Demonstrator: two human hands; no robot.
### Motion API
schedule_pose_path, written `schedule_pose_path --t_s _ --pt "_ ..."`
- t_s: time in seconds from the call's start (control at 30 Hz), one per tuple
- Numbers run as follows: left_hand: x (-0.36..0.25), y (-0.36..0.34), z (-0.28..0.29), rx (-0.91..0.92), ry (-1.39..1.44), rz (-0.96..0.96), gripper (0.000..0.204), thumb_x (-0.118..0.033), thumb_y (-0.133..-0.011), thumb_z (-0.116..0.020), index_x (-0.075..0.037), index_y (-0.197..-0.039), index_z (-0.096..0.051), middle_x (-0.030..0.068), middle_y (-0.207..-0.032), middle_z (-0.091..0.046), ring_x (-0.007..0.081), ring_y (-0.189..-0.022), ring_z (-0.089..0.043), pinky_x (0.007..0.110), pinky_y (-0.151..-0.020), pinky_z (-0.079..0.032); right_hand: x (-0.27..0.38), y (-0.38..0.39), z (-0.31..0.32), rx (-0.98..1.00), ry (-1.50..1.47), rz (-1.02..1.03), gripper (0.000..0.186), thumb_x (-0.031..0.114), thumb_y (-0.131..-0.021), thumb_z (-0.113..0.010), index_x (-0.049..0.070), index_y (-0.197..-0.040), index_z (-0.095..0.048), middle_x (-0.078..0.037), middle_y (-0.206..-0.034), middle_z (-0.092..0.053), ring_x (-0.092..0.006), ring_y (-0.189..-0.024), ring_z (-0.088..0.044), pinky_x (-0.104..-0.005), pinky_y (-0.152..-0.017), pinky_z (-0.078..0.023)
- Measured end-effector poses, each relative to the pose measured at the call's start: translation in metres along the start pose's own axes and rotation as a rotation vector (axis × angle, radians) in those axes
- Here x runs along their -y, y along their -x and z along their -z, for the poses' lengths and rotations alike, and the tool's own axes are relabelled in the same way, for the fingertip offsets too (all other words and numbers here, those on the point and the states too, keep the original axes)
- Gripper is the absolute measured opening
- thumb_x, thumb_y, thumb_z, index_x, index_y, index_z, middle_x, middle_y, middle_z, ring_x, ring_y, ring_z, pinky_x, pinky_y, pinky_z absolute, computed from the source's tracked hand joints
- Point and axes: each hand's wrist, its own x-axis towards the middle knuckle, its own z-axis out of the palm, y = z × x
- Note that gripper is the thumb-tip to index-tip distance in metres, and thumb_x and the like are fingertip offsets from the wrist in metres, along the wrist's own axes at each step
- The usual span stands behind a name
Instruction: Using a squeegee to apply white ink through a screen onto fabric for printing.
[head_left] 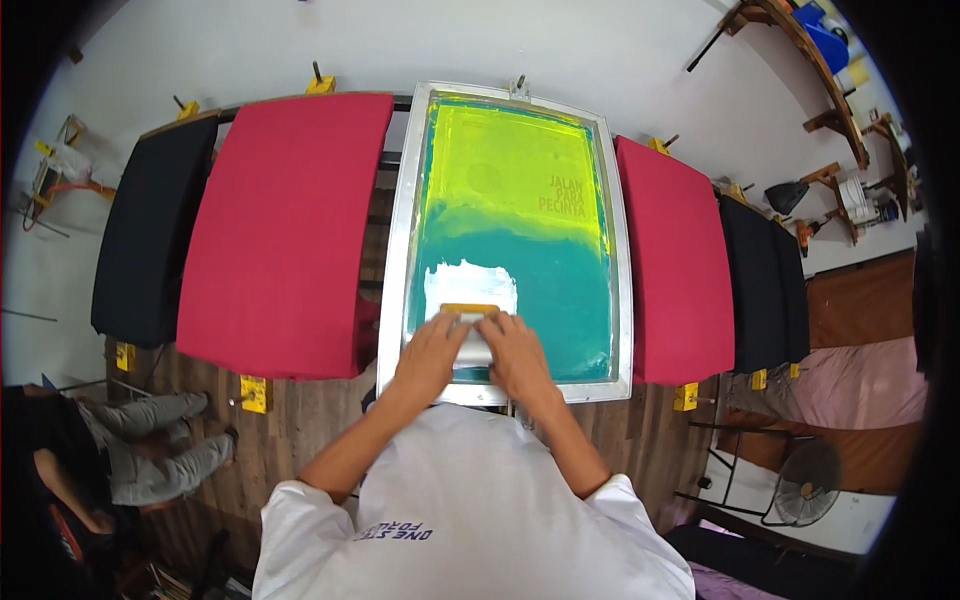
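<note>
Both my hands grip a squeegee point(469, 309) with a yellow-orange edge, near the close end of a screen printing frame point(620, 300). My left hand point(428, 355) is closed on its left side and my right hand point(515, 355) on its right, the thumbs close together. White ink point(470, 283) lies on the mesh just beyond the squeegee. The mesh is teal nearby and yellow-green point(500, 150) in its far part, with some lettering on the right. Whatever lies under the frame is hidden.
Pallets with red cloth point(285, 230) point(675, 265) flank the frame; black-covered pallets point(155, 225) point(760, 280) stand further out. A metal hinge clamp point(520, 92) is at the far edge. Another person point(150, 450) sits at lower left. A fan point(805, 483) stands at lower right.
</note>
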Motion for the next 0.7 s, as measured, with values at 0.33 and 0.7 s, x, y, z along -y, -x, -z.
schedule_pose_path --t_s 0.33,0.7 --pt "-0.032 -0.001 0.037 0.17 0.125 0.064 0.047 0.008 -0.068 -0.06 -0.002 -0.114 -0.065 0.0186 -0.106 -0.067 0.0396 -0.099 -0.062 0.048 -0.089 -0.049 0.01 0.016 0.026 0.055 -0.078 -0.021 0.038 -0.003 -0.067 -0.065 0.008 -0.103 -0.068 -0.013 -0.098 -0.065 -0.0355 -0.091 -0.062 -0.046 -0.076 -0.053" --pt "-0.004 -0.037 0.012 0.073 0.112 0.112 0.048 0.015 -0.065 -0.06 0.0 -0.11 -0.066 0.0194 -0.11 -0.066 0.0395 -0.1 -0.063 0.045 -0.086 -0.052 -0.007 -0.024 0.02 -0.006 -0.01 -0.055 0.03 -0.004 -0.067 -0.067 0.003 -0.096 -0.064 -0.018 -0.096 -0.063 -0.0391 -0.092 -0.061 -0.0462 -0.077 -0.054"
